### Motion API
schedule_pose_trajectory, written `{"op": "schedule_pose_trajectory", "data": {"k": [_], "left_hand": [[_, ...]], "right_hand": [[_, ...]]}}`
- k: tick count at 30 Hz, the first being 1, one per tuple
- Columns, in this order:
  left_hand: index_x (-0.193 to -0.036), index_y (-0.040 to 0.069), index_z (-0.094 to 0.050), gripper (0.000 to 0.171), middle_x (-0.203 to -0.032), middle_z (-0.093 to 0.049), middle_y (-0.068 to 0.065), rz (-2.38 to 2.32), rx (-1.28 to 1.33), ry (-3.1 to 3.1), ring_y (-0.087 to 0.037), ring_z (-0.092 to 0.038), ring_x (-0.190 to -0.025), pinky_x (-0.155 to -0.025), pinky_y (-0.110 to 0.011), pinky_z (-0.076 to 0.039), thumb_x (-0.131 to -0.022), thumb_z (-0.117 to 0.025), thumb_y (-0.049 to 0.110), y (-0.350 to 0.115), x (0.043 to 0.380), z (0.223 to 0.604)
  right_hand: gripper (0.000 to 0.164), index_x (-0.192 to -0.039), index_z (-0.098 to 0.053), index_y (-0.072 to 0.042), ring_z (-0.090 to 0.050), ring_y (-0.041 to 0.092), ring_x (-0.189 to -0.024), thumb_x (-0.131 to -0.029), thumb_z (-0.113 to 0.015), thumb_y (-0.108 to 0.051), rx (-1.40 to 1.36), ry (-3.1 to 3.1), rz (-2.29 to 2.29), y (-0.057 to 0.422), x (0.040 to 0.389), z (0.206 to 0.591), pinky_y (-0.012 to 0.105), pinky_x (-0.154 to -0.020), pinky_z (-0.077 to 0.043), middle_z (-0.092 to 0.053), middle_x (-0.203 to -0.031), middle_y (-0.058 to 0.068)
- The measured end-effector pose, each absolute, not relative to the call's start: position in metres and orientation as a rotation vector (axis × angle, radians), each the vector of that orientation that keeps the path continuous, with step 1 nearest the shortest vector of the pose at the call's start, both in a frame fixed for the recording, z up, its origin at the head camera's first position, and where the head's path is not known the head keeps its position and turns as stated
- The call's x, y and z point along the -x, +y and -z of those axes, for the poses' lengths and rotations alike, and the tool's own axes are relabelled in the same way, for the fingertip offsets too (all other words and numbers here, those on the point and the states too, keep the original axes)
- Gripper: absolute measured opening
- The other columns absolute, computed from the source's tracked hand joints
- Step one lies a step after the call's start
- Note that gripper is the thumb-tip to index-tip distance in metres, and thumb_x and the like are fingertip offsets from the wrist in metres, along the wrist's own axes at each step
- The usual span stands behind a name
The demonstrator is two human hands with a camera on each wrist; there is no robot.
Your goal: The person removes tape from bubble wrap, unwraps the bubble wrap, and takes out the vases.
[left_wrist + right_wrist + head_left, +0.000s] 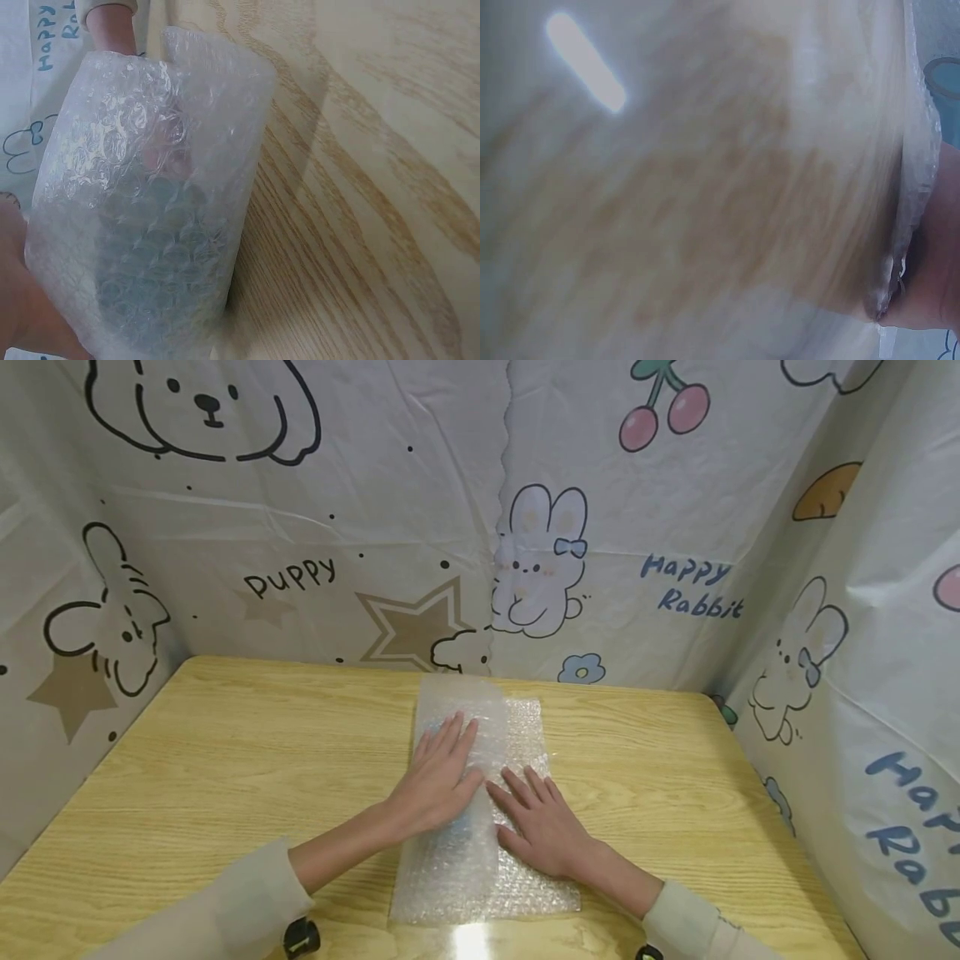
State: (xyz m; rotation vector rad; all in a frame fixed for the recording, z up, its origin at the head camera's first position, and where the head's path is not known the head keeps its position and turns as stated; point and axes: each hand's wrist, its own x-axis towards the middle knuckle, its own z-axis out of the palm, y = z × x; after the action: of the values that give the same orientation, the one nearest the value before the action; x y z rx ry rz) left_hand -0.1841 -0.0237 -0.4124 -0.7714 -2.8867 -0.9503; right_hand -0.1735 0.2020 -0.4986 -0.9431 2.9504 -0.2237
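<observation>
A sheet of clear bubble wrap (450, 889) lies lengthwise on the table, its left part folded over in layers. Through those layers shows a bluish thing (453, 832), blurred by the plastic; its kind is hidden. My left hand (438, 781) rests on the folded part with fingers straight and pointing away. To its right, my right hand (543, 831) lies with spread fingers on the single-looking layer, fingertips beside the fold's edge. In the left wrist view the bubble wrap (142, 217) covers a grey-blue shape. The right wrist view catches the wrap's edge (922, 161) beside the right hand (937, 247).
The wood-grain table (247, 752) extends to both sides of the wrap. Behind it and along the sides hangs a pale printed cloth (420, 518) with cartoon animals. A bright light reflection (471, 939) shows at the table's near edge.
</observation>
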Motion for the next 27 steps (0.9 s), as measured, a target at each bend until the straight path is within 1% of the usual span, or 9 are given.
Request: {"op": "schedule_pose_trajectory", "data": {"k": [9, 20, 27], "left_hand": [[-0.157, -0.002, -0.018, 0.064, -0.163, -0.008, -0.022, 1.169, 0.703, -2.836, -0.033, -0.006, -0.151, -0.12, -0.049, -0.003, -0.102, -0.039, 0.023, -0.033, 0.186, 0.41], [-0.157, -0.002, -0.017, 0.061, -0.164, -0.009, -0.019, 1.343, 0.65, -2.782, -0.032, -0.006, -0.151, -0.12, -0.048, -0.004, -0.104, -0.038, 0.021, -0.047, 0.188, 0.41], [-0.157, -0.003, -0.017, 0.061, -0.164, -0.009, -0.02, 1.418, 0.631, -2.751, -0.033, -0.007, -0.151, -0.12, -0.05, -0.006, -0.104, -0.038, 0.02, -0.052, 0.186, 0.408]], "right_hand": [[0.06, -0.159, -0.031, -0.019, -0.015, 0.044, -0.147, -0.106, -0.036, -0.047, 0.976, 2.966, 0.23, 0.202, 0.174, 0.498, 0.064, -0.114, -0.02, -0.023, -0.163, 0.013], [0.063, -0.159, -0.028, -0.023, -0.013, 0.041, -0.148, -0.105, -0.03, -0.056, 0.949, 2.959, 0.232, 0.202, 0.174, 0.499, 0.061, -0.115, -0.018, -0.021, -0.164, 0.01], [0.064, -0.159, -0.029, -0.023, -0.013, 0.041, -0.148, -0.105, -0.031, -0.057, 0.945, 2.956, 0.254, 0.202, 0.174, 0.498, 0.062, -0.115, -0.017, -0.021, -0.164, 0.01]]}}
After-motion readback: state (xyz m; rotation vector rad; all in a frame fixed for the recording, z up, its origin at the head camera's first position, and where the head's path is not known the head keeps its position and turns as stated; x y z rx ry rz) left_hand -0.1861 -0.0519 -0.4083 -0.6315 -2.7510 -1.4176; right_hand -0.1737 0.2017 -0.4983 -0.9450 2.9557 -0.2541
